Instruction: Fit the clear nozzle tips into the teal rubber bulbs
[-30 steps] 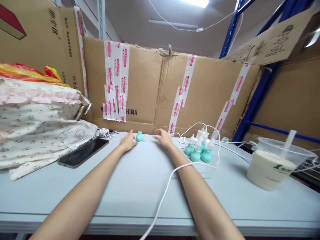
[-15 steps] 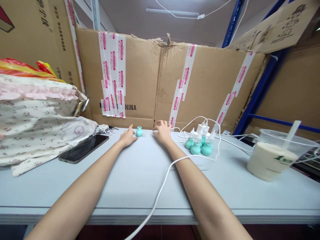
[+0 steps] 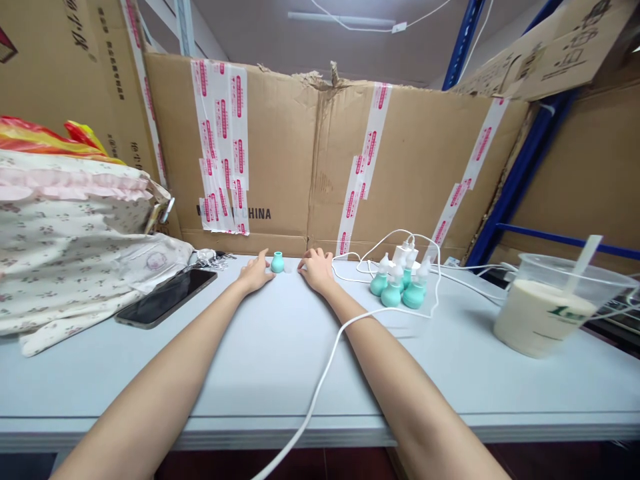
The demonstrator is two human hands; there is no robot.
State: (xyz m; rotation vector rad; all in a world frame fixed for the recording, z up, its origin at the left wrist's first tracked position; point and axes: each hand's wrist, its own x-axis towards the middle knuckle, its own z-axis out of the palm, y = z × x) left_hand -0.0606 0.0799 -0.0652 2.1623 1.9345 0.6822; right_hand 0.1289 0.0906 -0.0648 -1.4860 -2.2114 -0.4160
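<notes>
A small teal squeeze bulb (image 3: 277, 262) stands upright on the grey table, its open neck facing up. Just left of it my left hand (image 3: 255, 273) rests with thumb and fingers apart, close to the bulb; whether it touches is unclear. Right of the bulb lies a small clear piece (image 3: 289, 268), too faint to make out fully. My right hand (image 3: 317, 267) rests palm down beyond that piece, fingers bent and apart, with nothing visible in it. Several teal bulbs with clear pointed tips (image 3: 391, 291) stand grouped to the right of my right hand.
A white cable (image 3: 320, 383) crosses over my right forearm to a white plug (image 3: 406, 252). At right stands a plastic cup of milky drink (image 3: 540, 317). A phone (image 3: 167, 298) and a floral cloth (image 3: 75, 247) lie at left. Taped cardboard (image 3: 280, 147) walls the back.
My right hand has shifted slightly left, nearer the clear piece and the bulb. My left hand and the bulb have hardly moved.
</notes>
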